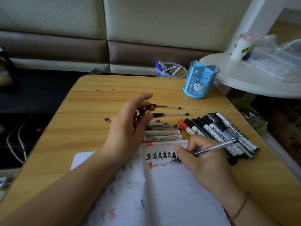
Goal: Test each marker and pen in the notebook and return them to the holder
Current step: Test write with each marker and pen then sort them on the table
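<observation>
An open lined notebook (171, 185) lies at the table's near edge, with black and red test marks along the top of its right page. My right hand (203, 162) grips a clear pen (216, 147), tip down on the page by the marks. My left hand (130, 128) hovers over a loose group of slim pens (167, 110), its fingers curled around a small dark cap (144, 112). A row of black markers and one red marker (216, 129) lies right of the notebook. The blue holder (199, 80) stands at the far right of the table.
Two white-barrelled markers (162, 136) lie just above the notebook. A clear tub of markers (171, 70) sits behind the table's far edge. A white round side table (244, 79) with a cup and plastic bags crowds the right. A sofa runs behind.
</observation>
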